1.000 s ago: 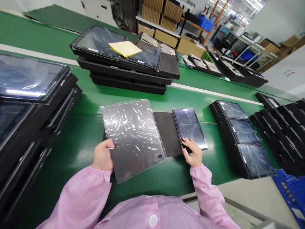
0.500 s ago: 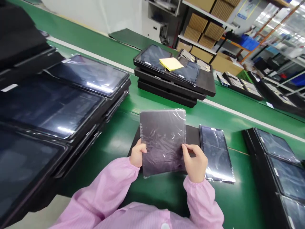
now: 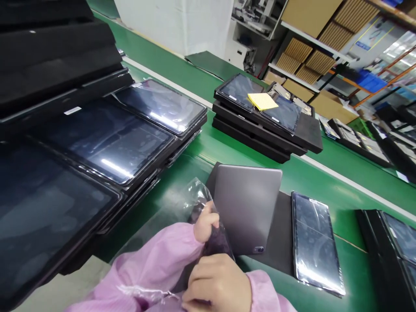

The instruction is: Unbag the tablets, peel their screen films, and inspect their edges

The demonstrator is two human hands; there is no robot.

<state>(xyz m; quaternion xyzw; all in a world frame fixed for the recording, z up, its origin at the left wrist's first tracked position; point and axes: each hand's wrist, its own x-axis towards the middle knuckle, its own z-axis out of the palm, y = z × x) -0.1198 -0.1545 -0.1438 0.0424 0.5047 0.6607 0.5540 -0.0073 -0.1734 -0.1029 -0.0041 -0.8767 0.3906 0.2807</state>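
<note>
A grey tablet (image 3: 248, 203), back side up with its camera at the lower right corner, stands out bare over a black mat (image 3: 282, 234). Clear plastic film (image 3: 198, 190) hangs at its left side. My left hand (image 3: 206, 222) is closed at the tablet's left edge with the film between its fingers. Nearer to me, my right hand (image 3: 219, 284) is closed with curled fingers; a strip of crumpled film trails left from beside it, and the fingertips are partly hidden. A wrapped tablet (image 3: 316, 242) lies screen up on the right.
Stacked black trays of wrapped tablets (image 3: 110, 134) fill the left. Another black stack (image 3: 269, 117) with a yellow note pad (image 3: 262, 101) stands behind. More trays (image 3: 373, 251) sit at the right on the green table (image 3: 344, 190).
The film has come off the grey tablet towards the left and me. My right hand has moved from the tablet's right edge down and left. The camera view has shifted left.
</note>
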